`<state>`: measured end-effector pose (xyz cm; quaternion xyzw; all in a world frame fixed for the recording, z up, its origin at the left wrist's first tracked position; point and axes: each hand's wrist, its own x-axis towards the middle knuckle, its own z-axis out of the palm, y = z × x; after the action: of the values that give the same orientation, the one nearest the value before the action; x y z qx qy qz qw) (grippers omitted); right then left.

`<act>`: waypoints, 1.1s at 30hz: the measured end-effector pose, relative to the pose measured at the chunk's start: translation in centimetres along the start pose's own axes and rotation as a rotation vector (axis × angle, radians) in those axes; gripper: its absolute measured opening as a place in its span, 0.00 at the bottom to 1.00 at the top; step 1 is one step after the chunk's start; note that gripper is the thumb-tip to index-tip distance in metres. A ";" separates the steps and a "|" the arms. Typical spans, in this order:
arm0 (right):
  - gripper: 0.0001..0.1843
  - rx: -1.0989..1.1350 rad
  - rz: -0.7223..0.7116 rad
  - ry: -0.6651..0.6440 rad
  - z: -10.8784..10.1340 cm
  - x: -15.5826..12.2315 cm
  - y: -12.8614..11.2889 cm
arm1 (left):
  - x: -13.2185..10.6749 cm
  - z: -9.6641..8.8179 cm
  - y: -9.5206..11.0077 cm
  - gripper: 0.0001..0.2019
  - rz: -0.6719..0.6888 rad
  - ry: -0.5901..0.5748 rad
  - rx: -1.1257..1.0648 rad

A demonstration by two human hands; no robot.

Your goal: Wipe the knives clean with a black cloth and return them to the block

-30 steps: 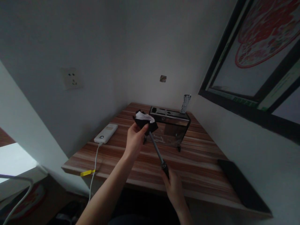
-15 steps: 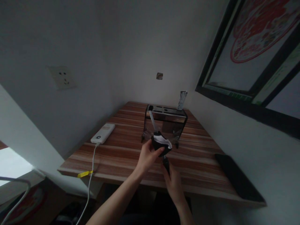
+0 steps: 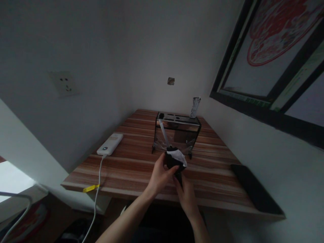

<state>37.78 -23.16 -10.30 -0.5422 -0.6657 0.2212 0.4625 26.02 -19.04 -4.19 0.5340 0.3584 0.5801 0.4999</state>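
Note:
A knife [image 3: 163, 132] with a slim silver blade and a black handle points up and away, tilted to the left. My right hand [image 3: 186, 194] is closed around its handle, below the cloth. My left hand [image 3: 160, 173] pinches a folded black cloth [image 3: 172, 161] with a white inner side around the lower part of the blade. The covered stretch of blade is hidden. Just behind the blade tip stands a knife block [image 3: 177, 126] with a slotted dark top and clear sides. A crumpled silvery wrapper [image 3: 194, 107] stands upright at its right end.
A white power bank [image 3: 110, 144] with a white cable lies at the left of the wood-grain table [image 3: 136, 162]. A yellow tag [image 3: 91, 188] sits at the front edge. A flat black object [image 3: 257, 189] lies along the right edge. Walls close in on both sides.
The cloth in my left hand has moved slightly down towards the handle, and the silver stretch between them no longer shows. My right hand keeps its grip. The view has shifted a little.

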 end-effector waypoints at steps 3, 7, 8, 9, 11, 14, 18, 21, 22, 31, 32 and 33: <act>0.18 0.010 -0.004 -0.013 0.0 0.1 0.1 | 0.1 0.0 -0.2 0.20 0.018 0.043 -0.026; 0.19 0.023 -0.006 -0.045 0.1 0.0 0.3 | 0.4 -0.3 -0.2 0.19 0.014 0.083 -0.011; 0.19 0.021 -0.010 -0.048 0.1 0.0 0.3 | 0.5 -0.5 -0.1 0.19 0.015 0.091 -0.012; 0.19 0.015 -0.013 -0.046 0.1 -0.1 0.3 | 0.7 -0.7 0.2 0.19 0.019 0.099 -0.018; 0.19 -0.009 -0.015 -0.040 0.1 -0.1 0.4 | 1.2 -1.1 0.8 0.19 0.033 0.118 -0.040; 0.19 -0.045 -0.020 -0.028 0.1 -0.2 0.5 | 2.3 -1.9 2.1 0.19 0.064 0.151 -0.074; 0.20 -0.064 -0.042 -0.013 0.3 -0.3 0.7 | 3.8 -3.1 3.4 0.21 0.123 0.185 -0.052; 0.21 -0.061 -0.047 -0.022 0.3 -0.4 0.8 | 4.8 -3.9 4.4 0.21 0.171 0.203 -0.020; 0.21 -0.057 -0.051 -0.024 0.3 -0.4 0.7 | 5.1 -4.1 4.7 0.21 0.187 0.209 -0.015; 0.26 -0.067 -0.054 -0.020 0.3 -0.5 0.5 | 7.7 -5.2 7.6 0.16 0.328 0.221 -0.128; 0.26 -0.073 -0.054 -0.015 0.3 -0.5 0.5 | 7.9 -5.3 7.7 0.16 0.335 0.220 -0.130; 0.27 -0.079 -0.054 -0.013 0.3 -0.5 0.6 | 8.0 -5.3 7.7 0.15 0.338 0.223 -0.130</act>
<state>37.81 -23.38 -11.15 -0.5405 -0.6912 0.1859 0.4423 19.87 -12.57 4.28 0.4858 0.2786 0.7331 0.3859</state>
